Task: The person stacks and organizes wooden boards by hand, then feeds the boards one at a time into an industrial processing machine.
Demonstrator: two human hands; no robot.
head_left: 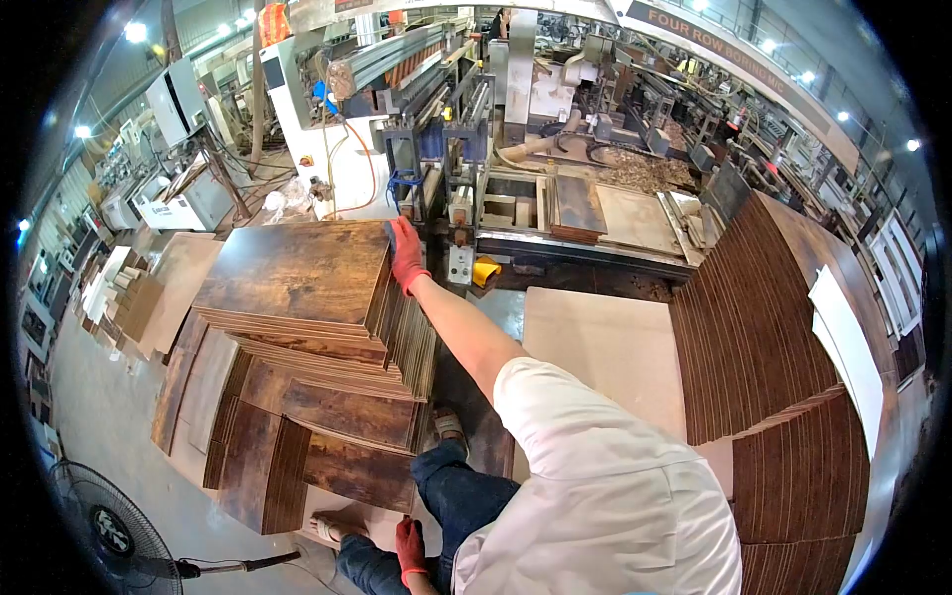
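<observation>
My right hand (406, 258), in a red glove with a dark patch, touches the far right corner of a tall stack of brown wood-grain boards (297, 273). Its fingers are stretched out along the board edge, not wrapped round it. Low in the view, beside my dark trouser leg, hangs my left hand (410, 548), also gloved in red. Its fingers are small and partly hidden, and nothing can be made out in them. Shorter stacks of the same boards (337, 405) lie below and beside the tall one, near my sandalled feet.
Tall stacks of brown boards (759, 327) rise on the right, with a white sheet (848, 347) on them. Behind runs a boring machine (635, 109) with a few boards (577, 206) on its bed. A pale panel (595, 347) lies centre right. A black fan (111, 531) stands lower left.
</observation>
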